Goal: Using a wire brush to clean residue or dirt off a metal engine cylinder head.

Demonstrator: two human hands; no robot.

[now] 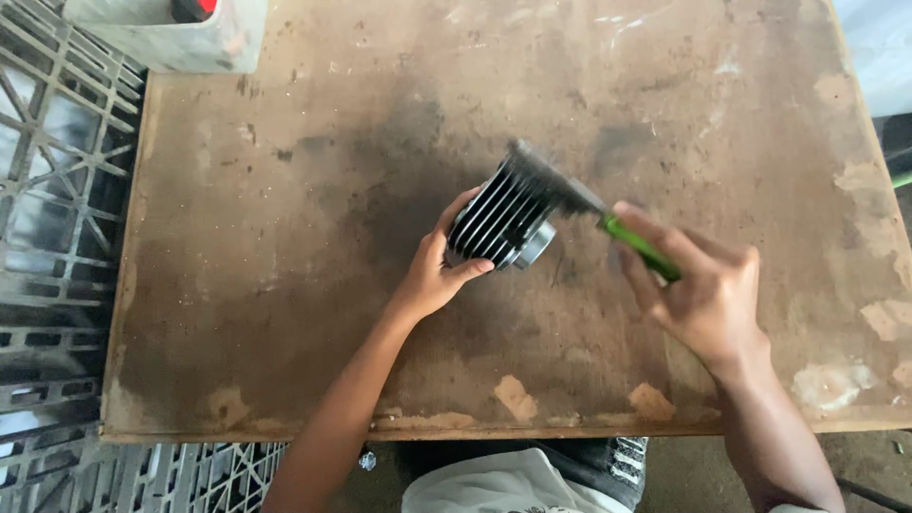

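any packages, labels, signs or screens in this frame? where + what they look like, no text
No labels, signs or screens in view.
Grey box: top left corner of the wooden table, rectangular, open-topped, pale grey walls, with a red and black item inside; only partly in frame.
Plastic crates: left of the table and below its front edge, grey lattice walls.

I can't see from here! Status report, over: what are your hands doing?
Left hand grips finned metal cylinder on worn wooden table. Right hand holds green-handled brush, bristles on the fins. Nothing in the way. Over.
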